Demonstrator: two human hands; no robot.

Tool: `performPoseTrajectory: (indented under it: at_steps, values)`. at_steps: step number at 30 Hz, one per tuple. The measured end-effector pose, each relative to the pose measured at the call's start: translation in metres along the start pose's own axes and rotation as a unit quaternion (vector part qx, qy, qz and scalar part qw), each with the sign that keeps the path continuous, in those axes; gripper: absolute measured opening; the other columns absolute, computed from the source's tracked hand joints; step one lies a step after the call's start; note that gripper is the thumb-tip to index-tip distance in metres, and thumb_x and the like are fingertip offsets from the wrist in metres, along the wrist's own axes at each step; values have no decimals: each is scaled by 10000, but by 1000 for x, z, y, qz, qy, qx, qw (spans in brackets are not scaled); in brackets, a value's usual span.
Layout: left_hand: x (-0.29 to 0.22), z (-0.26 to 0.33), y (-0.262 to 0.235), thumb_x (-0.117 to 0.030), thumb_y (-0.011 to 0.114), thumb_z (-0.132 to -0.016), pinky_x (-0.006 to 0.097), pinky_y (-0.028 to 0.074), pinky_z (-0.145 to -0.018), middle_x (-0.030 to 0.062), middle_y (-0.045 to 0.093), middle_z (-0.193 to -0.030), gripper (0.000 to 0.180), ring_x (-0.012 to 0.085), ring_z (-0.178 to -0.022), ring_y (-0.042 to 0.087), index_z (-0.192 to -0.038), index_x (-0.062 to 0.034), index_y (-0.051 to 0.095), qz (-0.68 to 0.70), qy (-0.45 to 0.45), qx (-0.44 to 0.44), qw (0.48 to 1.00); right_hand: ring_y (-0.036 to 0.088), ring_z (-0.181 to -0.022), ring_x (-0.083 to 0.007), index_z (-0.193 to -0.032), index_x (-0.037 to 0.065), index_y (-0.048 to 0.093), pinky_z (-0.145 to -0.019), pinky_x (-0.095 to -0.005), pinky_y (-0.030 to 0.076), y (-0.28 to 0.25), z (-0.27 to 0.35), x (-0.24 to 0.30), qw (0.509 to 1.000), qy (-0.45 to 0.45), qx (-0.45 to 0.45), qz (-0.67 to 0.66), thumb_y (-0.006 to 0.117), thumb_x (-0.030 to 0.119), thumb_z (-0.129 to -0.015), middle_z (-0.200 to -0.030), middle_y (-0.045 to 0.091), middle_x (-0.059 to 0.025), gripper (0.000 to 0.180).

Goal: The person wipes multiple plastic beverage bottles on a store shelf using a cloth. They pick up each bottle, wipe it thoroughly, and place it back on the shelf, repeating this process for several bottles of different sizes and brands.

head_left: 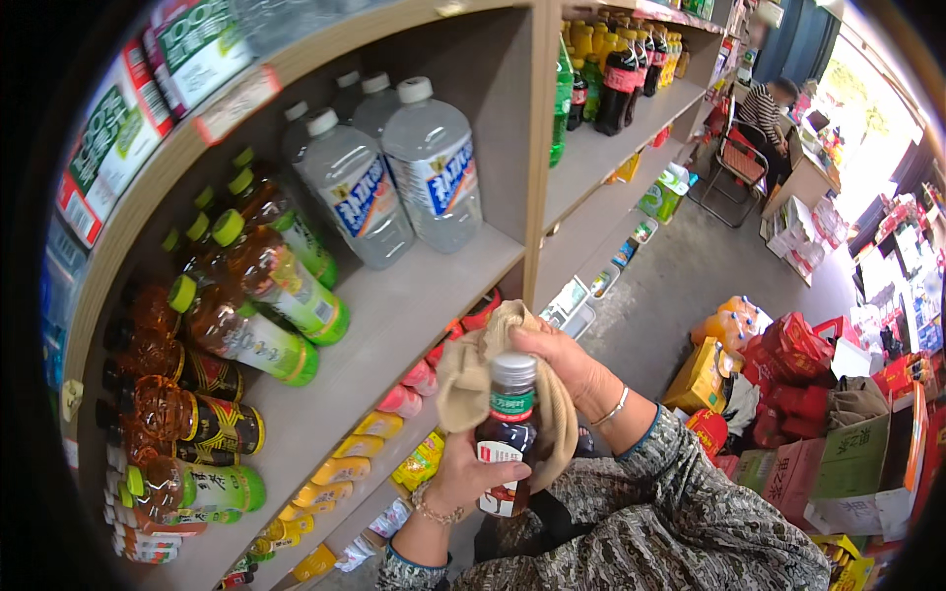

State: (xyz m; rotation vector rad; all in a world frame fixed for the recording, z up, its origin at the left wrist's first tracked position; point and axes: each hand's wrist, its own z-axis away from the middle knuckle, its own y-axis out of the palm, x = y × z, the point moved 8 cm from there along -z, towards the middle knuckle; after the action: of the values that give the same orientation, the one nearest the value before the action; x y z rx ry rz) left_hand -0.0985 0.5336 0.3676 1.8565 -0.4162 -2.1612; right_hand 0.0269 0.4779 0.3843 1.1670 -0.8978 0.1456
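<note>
My left hand (463,478) grips a dark bottle (506,433) with a silver cap and a green and white label, held upright in front of the shelf. My right hand (562,362) holds a beige cloth (471,379) that drapes over and behind the bottle's neck and shoulder. Both wrists wear bracelets. The sleeves are grey and patterned.
A wooden shelf (394,315) carries amber tea bottles with green caps (261,295) on the left and large clear water bottles (434,167) behind. Lower shelves hold yellow packets (325,492). Red and yellow boxes (788,364) are stacked on the floor at right. A person sits at a desk (769,108) far back.
</note>
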Motion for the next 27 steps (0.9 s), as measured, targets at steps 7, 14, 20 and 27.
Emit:
performPoseTrajectory:
  at_steps: [7,14,20,27]
  values:
    - [44,-50,45,-204,868,-701,292,502,-892,37,615,-1142,747,132,-1019,591,-1329,-17,511,8,-31,57,998,690,-824,-155,-1029,35,671,-786,-306,566,-75,22,28,998,31,16,-44,766,137,-819,-910,714,-46,252]
    - [78,-111,82,-192,865,-700,316,466,-973,45,563,-1248,828,154,-1119,548,-1389,-17,440,-16,-62,51,997,659,-729,-86,-913,29,699,-674,-230,548,-134,29,82,993,38,70,83,762,210,-866,-831,706,-13,197]
    - [102,-142,110,-196,841,-755,283,529,-836,37,653,-1098,665,119,-962,624,-1307,-6,523,63,-144,52,986,604,-935,-89,-1210,50,586,-780,-270,508,-202,90,53,950,130,-274,70,616,405,-974,-1082,651,-39,428]
    - [112,-164,116,-122,692,-849,295,532,-835,57,670,-1064,413,145,-946,646,-1223,6,573,9,-26,-157,987,605,-1019,-127,-1286,18,550,-892,-282,498,-219,149,41,974,90,-148,144,448,446,-1041,-1144,643,-57,503]
